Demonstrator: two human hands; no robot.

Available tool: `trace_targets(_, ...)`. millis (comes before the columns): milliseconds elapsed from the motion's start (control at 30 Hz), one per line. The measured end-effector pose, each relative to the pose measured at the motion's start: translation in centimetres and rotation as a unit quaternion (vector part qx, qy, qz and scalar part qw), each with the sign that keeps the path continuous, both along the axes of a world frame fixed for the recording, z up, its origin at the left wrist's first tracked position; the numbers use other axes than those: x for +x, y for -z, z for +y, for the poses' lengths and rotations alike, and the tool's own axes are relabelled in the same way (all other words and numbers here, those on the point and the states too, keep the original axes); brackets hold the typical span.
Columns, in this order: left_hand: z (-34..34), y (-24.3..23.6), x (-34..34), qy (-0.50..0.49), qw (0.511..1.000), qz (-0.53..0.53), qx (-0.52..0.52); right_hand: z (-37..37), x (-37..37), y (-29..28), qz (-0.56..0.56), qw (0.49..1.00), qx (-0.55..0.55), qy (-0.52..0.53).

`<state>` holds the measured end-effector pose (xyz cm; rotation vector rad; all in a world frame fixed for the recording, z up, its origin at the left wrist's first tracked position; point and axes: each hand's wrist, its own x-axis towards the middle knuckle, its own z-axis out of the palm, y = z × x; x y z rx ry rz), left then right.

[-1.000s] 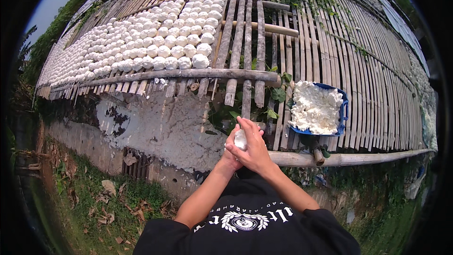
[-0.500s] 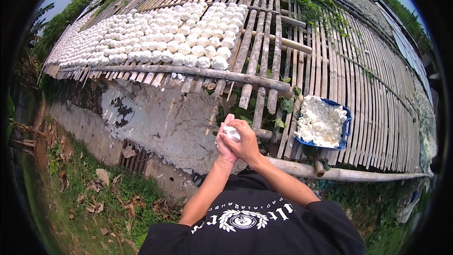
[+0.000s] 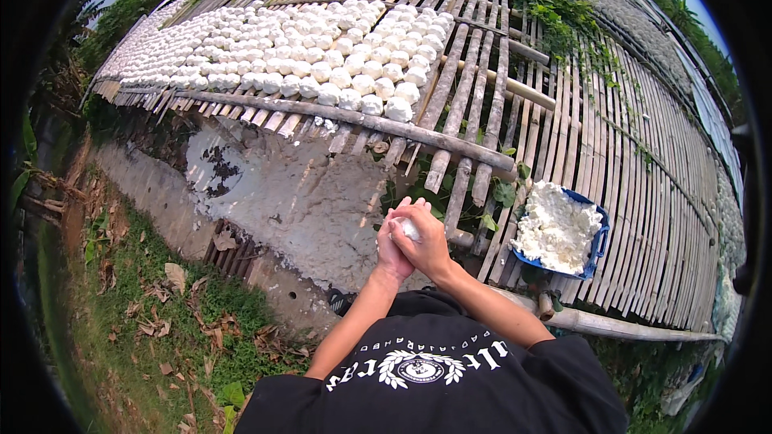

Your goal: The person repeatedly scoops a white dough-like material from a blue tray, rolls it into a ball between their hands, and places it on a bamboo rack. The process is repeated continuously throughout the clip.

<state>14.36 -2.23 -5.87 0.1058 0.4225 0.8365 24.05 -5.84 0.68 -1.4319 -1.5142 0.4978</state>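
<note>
Between my cupped palms sits a white ball of doughy material (image 3: 408,230), partly hidden by the fingers. My left hand (image 3: 391,247) lies under and beside it. My right hand (image 3: 426,239) wraps over it from the right, and both hands press it together. To the right, a blue plastic crate (image 3: 601,239) holds a heap of crumbly white material (image 3: 560,227). Beyond my hands, many similar white lumps (image 3: 340,78) lie in close rows on a slatted bamboo rack.
The bamboo rack (image 3: 635,209) spreads ahead and right, with a thick front pole (image 3: 354,118) and gaps between slats. Green vines (image 3: 555,12) grow through it. Below left are a greyish muddy patch (image 3: 297,201), a concrete edge (image 3: 153,193) and grass with dry leaves (image 3: 177,305).
My view has shifted, so the rack and crate sit slightly lower and farther right. The right hand has turned a little over the white ball, which both hands still hold.
</note>
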Motion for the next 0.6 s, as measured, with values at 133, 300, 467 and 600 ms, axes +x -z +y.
trace_targets(133, 0.9, -0.6, -1.8, 0.123, 0.977, -0.176, -0.003, 1.1, 2.2, -0.6, -0.080, 0.986, 0.062, -0.135)
trace_targets(300, 0.6, -2.1, -1.0, 0.034, 0.997, -0.066, -0.019, 0.5, 1.6, -2.2, -0.094, 0.995, 0.015, -0.017)
trace_targets(467, 1.5, -2.2, -1.5, 0.063, 0.972, -0.181, 0.134, 1.8, 2.4, -2.6, -0.023, 0.988, -0.099, -0.117)
trace_targets(600, 3.3, -2.5, -1.7, 0.149, 0.965, -0.216, 0.016, 1.5, 2.6, -2.6, -0.217, 0.971, 0.087, -0.054)
